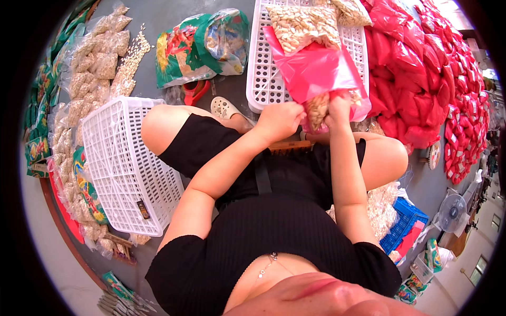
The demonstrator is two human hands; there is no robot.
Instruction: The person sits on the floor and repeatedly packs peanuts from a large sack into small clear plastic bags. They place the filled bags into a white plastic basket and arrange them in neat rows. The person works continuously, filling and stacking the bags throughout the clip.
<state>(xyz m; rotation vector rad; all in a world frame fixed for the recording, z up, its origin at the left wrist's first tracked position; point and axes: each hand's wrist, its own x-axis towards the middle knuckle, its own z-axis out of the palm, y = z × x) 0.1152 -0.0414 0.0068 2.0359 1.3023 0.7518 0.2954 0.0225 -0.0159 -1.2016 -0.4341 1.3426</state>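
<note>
A clear bag packed with pale seeds or nuts (317,111) hangs between my hands, partly covered by a pink plastic bag (316,69). My left hand (281,121) is curled with its fingertips at the left edge of these bags and seems to pinch the pink plastic. The fingers of my right hand (339,110) close on the upper right of the seed bag; their tips are partly hidden. Beyond them, a full clear bag of seeds (302,27) lies on the upturned white plastic basket (267,85), overlapping the pink bag's far end.
Red filled bags (411,75) are heaped at the right. On my left stands a white basket (118,166), beside piled clear seed bags (93,75) and loose seeds (128,71). A green printed bag (182,51) lies ahead. A blue crate (407,221) and a fan (452,213) are at the right.
</note>
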